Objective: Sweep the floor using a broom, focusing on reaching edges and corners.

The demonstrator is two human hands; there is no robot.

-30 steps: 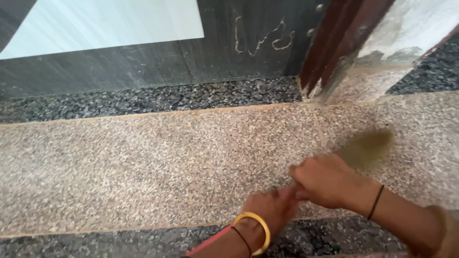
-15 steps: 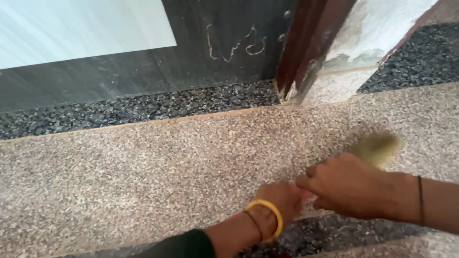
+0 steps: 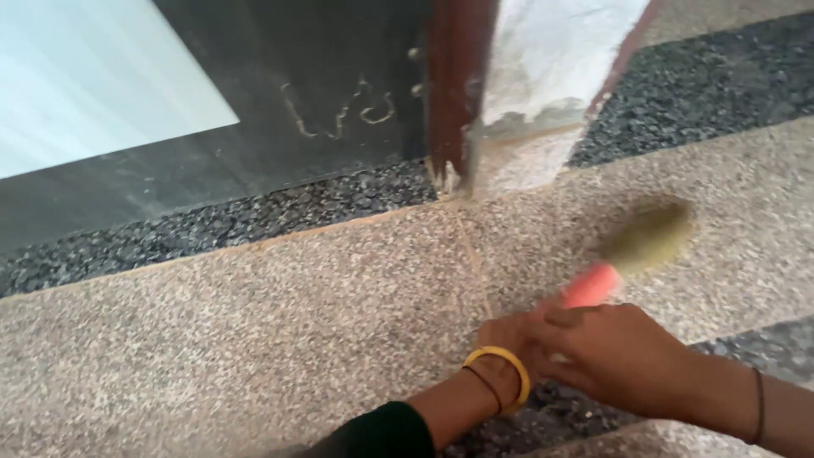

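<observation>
Both my hands grip a small hand broom with a pink-red handle (image 3: 591, 286) and a blurred olive-green brush head (image 3: 649, 237). My right hand (image 3: 619, 356) wraps the handle from the right, a thin black band on its wrist. My left hand (image 3: 509, 339) holds the handle's near end, partly covered by the right hand; its wrist wears a yellow bangle (image 3: 502, 366) and a black thread. The brush head rests over the speckled pinkish granite floor strip (image 3: 254, 339).
A dark door (image 3: 254, 161) with a pale glass panel (image 3: 93, 76) stands at the back. A reddish-brown door frame post (image 3: 454, 93) meets a white plastered wall corner (image 3: 551, 68). Bands of dark speckled stone (image 3: 670, 93) border the pinkish strip.
The view has swung right, so door and post sit further left. The hands moved slightly right, and the pink-red handle now shows between the right hand and the brush head.
</observation>
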